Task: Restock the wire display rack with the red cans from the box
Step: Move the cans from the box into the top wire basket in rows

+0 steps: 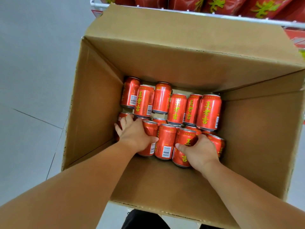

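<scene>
An open cardboard box [99,100] sits on the floor below me, with several red cans [176,108] lying on its bottom. Both my arms reach down into it. My left hand [134,131] curls over a can [149,139] in the near left corner, thumb on its right side. My right hand [200,151] grips another can [181,154] in the near row, thumb across its label. The wire display rack [214,15] runs along the top edge, holding red packs with yellow-green characters.
Grey tiled floor [33,80] lies to the left of the box. The box's far flap [181,28] stands up against the rack's white front rail. A dark shoe [142,219] shows under the box's near flap.
</scene>
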